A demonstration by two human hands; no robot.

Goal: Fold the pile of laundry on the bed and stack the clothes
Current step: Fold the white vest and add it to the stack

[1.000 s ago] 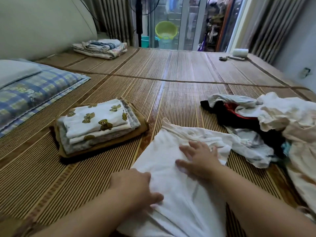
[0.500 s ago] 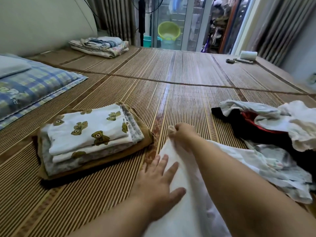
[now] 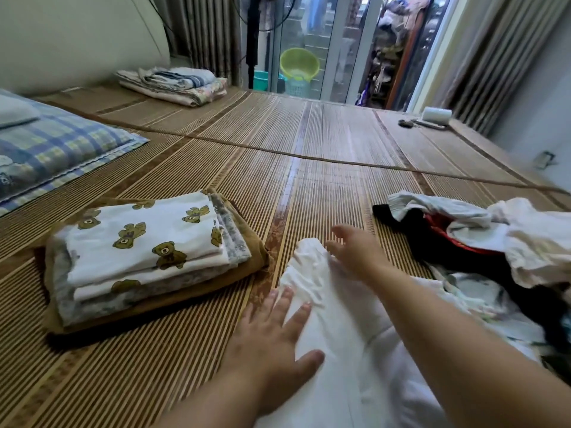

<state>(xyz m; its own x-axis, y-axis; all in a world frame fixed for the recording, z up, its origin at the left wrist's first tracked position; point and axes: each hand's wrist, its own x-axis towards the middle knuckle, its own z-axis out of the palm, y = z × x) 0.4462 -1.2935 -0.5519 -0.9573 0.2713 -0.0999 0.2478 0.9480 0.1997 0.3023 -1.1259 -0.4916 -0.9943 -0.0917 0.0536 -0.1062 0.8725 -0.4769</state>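
Apparently left hand (image 3: 272, 338), right hand (image 3: 355, 251) press white garment (image 3: 336, 319).

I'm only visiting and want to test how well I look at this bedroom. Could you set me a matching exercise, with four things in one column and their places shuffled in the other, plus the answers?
Things
1. bear-print cloth
2. green basin
3. white garment
4. white roll

Places
A. under the left hand
B. far right corner of the bamboo mat
C. top of the folded stack
D. beyond the glass door

Pairs: 1-C, 2-D, 3-A, 4-B
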